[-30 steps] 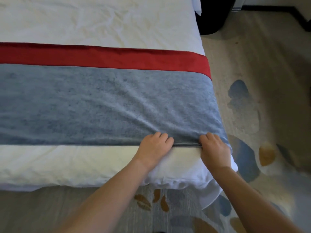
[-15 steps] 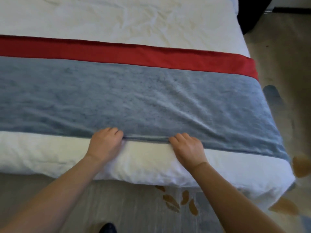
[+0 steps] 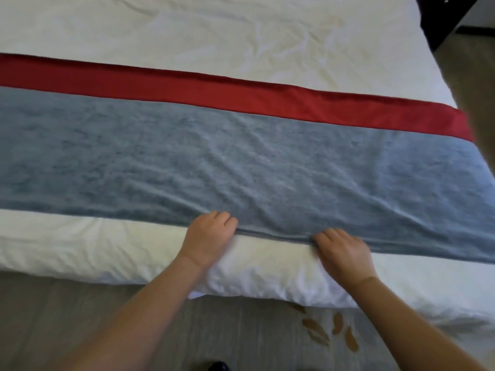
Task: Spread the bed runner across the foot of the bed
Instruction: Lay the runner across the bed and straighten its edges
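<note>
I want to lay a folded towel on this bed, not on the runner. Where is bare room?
Widest: the white duvet beyond the red band of the bed runner. Also the white strip between the runner's near edge and the bed's foot, left of the left hand. Crowded: the near edge, where the left hand and right hand hold the runner.

The left hand [image 3: 207,238] and the right hand [image 3: 344,253] gripped the near hem of the long grey-blue plush bed runner [image 3: 241,162], fingers curled over its edge, knuckles up. Between the two sets of fingers the hem ran as a straight fold. Beyond the fingertips the plush showed shallow slanting wrinkles, and further beyond ran its red satin band [image 3: 241,95]. Under the palms, on the near side of the fingers, lay the puffy white duvet [image 3: 107,247]. Nearer than the wrists, grey carpet [image 3: 67,317] carried brown leaf-shaped marks [image 3: 318,330] beside the right forearm.
</note>
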Demonstrator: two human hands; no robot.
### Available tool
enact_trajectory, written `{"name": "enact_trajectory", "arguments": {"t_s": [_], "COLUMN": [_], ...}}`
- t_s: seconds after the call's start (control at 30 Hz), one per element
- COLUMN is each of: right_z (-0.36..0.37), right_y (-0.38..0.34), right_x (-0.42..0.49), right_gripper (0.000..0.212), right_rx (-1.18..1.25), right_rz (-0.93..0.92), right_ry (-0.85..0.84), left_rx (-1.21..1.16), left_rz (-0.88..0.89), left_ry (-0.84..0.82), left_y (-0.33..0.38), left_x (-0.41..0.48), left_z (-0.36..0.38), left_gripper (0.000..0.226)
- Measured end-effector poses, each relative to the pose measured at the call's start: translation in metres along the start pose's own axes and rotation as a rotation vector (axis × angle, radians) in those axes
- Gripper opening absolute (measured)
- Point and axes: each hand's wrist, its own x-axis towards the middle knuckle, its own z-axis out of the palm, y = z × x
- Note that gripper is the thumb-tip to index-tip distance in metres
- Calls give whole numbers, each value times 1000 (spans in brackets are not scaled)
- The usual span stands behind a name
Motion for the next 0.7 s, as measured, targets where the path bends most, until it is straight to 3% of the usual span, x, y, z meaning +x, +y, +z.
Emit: {"name": "enact_trajectory", "arguments": {"t_s": [0.2,0.33,0.5,0.7], "right_z": [14,18,20,15], "right_y": [-102,-115,-119,-164], "right_x": [58,56,55,104], "right_gripper": [27,29,20,18], "right_rx": [120,168,198,265], "right_rz": [-56,3,8,-300], "right_ry": [-6,-38,-14,107], "left_rx": [8,-24,-46,4], "left_rz": [-175,-143,-130,-267], "left_ry": [-73,-77,-57,-54], "left_y": [-77,-81,-83,-126], "left_x": [-45,-56,-67,-81], "left_z": [-2,6,4,-6], "left_gripper": [12,5,13,5]}}
